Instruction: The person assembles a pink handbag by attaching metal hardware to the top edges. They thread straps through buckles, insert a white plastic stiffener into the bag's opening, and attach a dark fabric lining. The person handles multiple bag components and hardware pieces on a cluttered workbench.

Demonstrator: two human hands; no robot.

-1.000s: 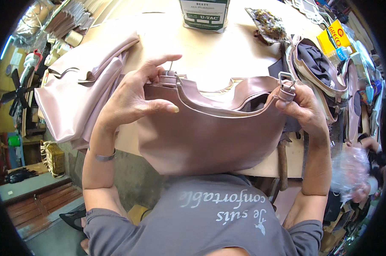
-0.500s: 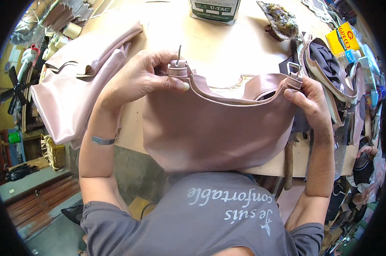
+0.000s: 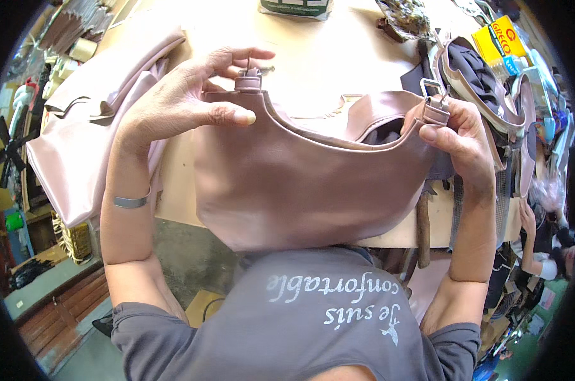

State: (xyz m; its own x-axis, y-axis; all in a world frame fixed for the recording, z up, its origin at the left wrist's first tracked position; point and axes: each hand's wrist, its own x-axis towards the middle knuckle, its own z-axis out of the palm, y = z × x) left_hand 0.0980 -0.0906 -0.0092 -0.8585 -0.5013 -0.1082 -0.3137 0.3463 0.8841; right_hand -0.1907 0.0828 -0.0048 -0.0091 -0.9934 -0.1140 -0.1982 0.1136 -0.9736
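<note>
A dusty-pink handbag [image 3: 313,197] stands between my hands at the table's near edge, its curved opening facing up. At its right top corner, my right hand [image 3: 464,145] pinches the strap tab, from which a silver buckle [image 3: 431,89] stands up. Around the left top corner, my left hand [image 3: 167,105] has its thumb and fingers spread apart. The thumb lies over or near the bag's front. The fingers reach behind the left tab [image 3: 248,82], beside its upright metal prong [image 3: 248,63]. Whether they touch it is unclear.
Folded pink material [image 3: 78,159] lies on the left of the pale table [image 3: 179,197]. At right are dark-lined bag pieces [image 3: 484,82], a yellow box [image 3: 500,39] and a wooden-handled tool [image 3: 423,232]. A container [image 3: 294,7] stands at the far edge. Another person's arm [image 3: 528,235] shows at far right.
My left hand has loosened its pinch on the left tab and its fingers have spread. The bag has shifted slightly left in view. My right hand keeps its grip.
</note>
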